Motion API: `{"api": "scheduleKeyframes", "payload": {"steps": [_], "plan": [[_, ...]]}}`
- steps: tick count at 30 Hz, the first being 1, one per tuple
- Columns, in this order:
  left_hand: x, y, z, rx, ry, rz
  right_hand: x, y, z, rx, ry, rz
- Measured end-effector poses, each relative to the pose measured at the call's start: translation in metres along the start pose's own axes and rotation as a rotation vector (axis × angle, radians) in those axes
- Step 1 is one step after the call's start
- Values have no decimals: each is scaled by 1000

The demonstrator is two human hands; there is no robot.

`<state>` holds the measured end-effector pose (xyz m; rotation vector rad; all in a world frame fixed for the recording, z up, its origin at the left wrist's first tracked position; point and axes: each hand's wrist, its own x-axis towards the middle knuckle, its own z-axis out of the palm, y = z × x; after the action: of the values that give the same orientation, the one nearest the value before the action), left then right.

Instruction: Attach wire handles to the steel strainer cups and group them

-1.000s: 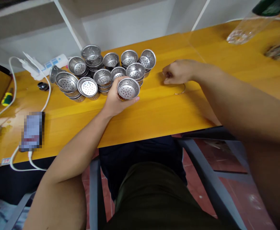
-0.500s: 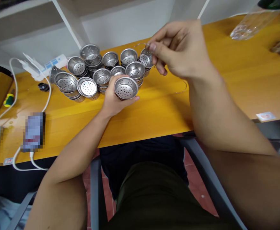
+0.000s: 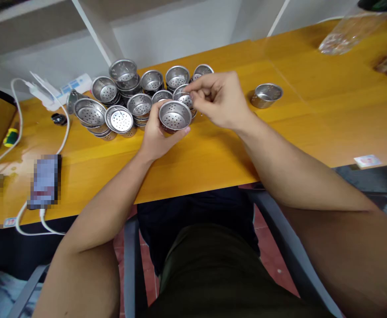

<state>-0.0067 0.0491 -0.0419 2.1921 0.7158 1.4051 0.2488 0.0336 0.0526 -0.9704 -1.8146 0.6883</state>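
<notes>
My left hand is closed around a small perforated steel cup, holding it tilted with its open mouth toward me, just above the yellow table. My right hand is pinched right beside the cup's rim, fingers together on a thin wire handle that barely shows. Behind both hands sits a cluster of several stacked perforated cups.
One single steel cup stands alone to the right. A white power strip and cable, a screwdriver and a phone lie at the left. A clear plastic bag lies far right. My lap and chair are below the table edge.
My right hand lifted a thin wire from the table, raised it, then brought it down to the rim of the cup in my left hand. The lone cup at the right is uncovered now.
</notes>
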Motion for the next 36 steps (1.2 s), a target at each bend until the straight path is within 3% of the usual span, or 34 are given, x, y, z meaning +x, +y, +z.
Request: {"api": "scheduleKeyframes", "payload": {"steps": [3,10,19,25,36], "plan": [[-1,-12,-1,-11,-15,59,-2,7,7,26,-43,-117],[-2,-21,-1,-12,-17,107,-8,8,20,-57,-23,-161],[0,-9,-2,24,-1,104,-9,18,28,-26,25,-169],[-2,-11,-3,36,-7,78,-7,24,30,6,37,-205],[1,0,-10,83,-55,83,-10,17,33,-38,51,-169]]}}
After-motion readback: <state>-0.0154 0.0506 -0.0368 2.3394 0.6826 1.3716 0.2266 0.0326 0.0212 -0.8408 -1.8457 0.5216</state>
